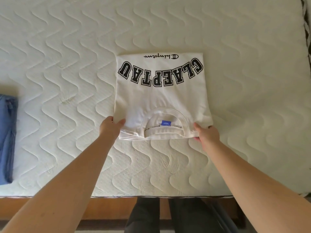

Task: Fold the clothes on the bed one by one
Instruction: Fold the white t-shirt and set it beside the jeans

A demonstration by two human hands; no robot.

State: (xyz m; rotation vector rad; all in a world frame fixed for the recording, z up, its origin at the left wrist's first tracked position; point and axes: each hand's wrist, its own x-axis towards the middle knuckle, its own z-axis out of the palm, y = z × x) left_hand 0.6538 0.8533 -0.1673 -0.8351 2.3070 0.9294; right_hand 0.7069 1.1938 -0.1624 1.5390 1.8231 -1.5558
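A white T-shirt (159, 96) with black arched lettering lies folded into a rectangle in the middle of the bed, its collar and blue label toward me. My left hand (110, 127) pinches its near left corner, thumb on top. At the near right corner my right hand (206, 132) grips the fabric the same way. The near edge is lifted slightly off the mattress.
The quilted white mattress (67, 56) fills the view. A folded blue garment (6, 137) lies at the left edge. The mattress front edge and wooden bed frame (107, 209) run along the bottom, with my dark trousers (151, 216) below.
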